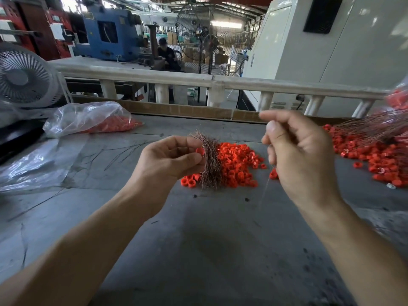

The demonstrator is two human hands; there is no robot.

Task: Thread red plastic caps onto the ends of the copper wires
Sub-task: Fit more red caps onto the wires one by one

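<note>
Left hand: the left hand [174, 157] gripped a bundle of copper wires [209, 162], its fingers curled round it, and pinched one red cap [200, 151] at the fingertips.
Right hand: the right hand [298, 151] was raised beside it with fingers curled, thumb and forefinger pressed together on a single thin wire [266, 186] that hung down toward the table.
Caps: a heap of red caps [238, 164] lay on the table just behind the bundle, partly hidden by it; a second spread of caps [375, 160] lay at right.
Surface: a worn grey table [209, 250], marked with dark spots, with a cardboard edge [187, 110] along its far side.
Around: a clear plastic bag of caps [92, 120] at far left, loose wires [123, 151] near it, more copper wires [371, 127] fanned out at right.
Room: a workshop with a white fan [24, 78] at left, a railing [198, 81], a blue machine [108, 34] and a seated person [166, 54] beyond.
</note>
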